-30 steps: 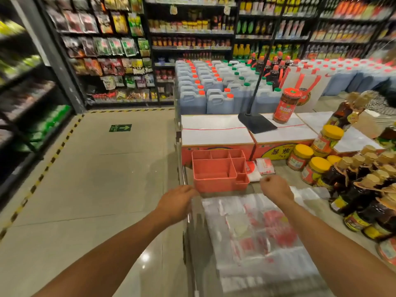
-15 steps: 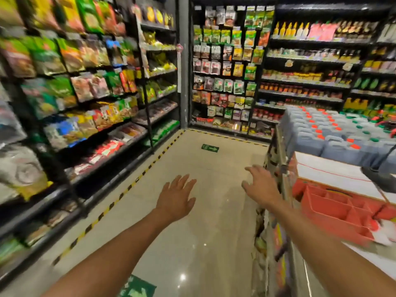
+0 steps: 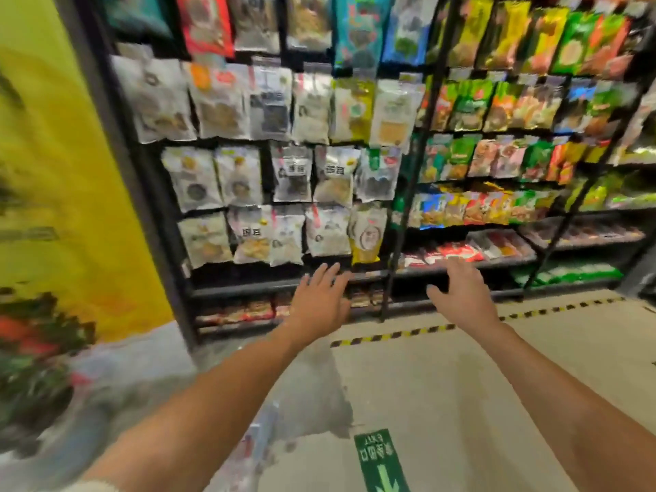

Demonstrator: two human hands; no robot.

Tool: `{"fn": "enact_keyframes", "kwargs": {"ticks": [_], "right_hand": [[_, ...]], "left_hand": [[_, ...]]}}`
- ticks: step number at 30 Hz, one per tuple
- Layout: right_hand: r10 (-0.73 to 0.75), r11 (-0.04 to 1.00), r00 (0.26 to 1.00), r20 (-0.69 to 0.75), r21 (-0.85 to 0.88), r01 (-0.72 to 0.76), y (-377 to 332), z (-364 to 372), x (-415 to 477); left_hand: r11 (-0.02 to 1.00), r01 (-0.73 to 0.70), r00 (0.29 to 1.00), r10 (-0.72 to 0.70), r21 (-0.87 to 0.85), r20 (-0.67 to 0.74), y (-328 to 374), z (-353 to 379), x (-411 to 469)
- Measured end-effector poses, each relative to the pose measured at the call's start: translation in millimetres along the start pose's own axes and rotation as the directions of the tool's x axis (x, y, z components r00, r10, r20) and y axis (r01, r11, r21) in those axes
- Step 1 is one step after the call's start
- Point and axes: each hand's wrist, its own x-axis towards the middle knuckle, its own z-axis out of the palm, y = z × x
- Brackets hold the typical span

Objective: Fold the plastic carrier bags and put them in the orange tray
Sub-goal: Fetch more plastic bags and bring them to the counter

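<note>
I face a black shelf rack (image 3: 399, 250) hung with rows of snack packets (image 3: 291, 172). It fills the upper picture from side to side. Half a second ago this rack ran along the left of an aisle, and the orange tray sat at the right edge of view. The camera has swung left since then. The tray, and the carrier bags that lay in front of it a second ago, are now out of the picture, off to the right of the rack.

My left hand (image 3: 319, 303) and right hand (image 3: 461, 296) reach out in front of the rack's lowest shelves, well apart, backs up, fingers straight and spread. Neither holds anything, the same as half a second ago. A second ago they were down at the far edge of the bag pile.

Below the rack, bare beige floor (image 3: 461, 385) opens toward me and away to the right. A yellow-and-black striped tape (image 3: 390, 337) runs along the floor just in front of the rack's foot. A green arrow sticker (image 3: 380, 459) lies on the floor nearer to me.

Left of the rack a yellow panel (image 3: 53, 154) stands close, closing off that side. Below the panel, beside my left forearm, lies a pale film (image 3: 259, 442) with red and blue marks. It is too blurred for me to tell whether it is a carrier bag.
</note>
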Motion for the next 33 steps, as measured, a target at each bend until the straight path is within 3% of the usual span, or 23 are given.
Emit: {"fn": "enact_keyframes", "kwargs": {"ticks": [6, 11, 24, 33], "right_hand": [[-0.266, 0.964, 0.954, 0.138, 0.069, 0.259, -145, 80, 70], [-0.527, 0.848, 0.821, 0.22, 0.201, 0.491, -232, 140, 100], [-0.773, 0.605, 0.425, 0.471, 0.347, 0.717, -412, 291, 51], [-0.762, 0.567, 0.287, 0.58, 0.385, 0.728, -499, 400, -41]], "left_hand": [[0.914, 0.404, 0.915, -0.402, 0.038, -0.047, -117, -20, -40], [0.781, 0.623, 0.782, -0.62, 0.041, -0.062, -182, -30, -90], [0.473, 0.878, 0.476, -0.879, 0.075, -0.032, -270, 3, -268], [0.374, 0.915, 0.365, -0.927, 0.15, 0.082, -325, 48, -390]]}}
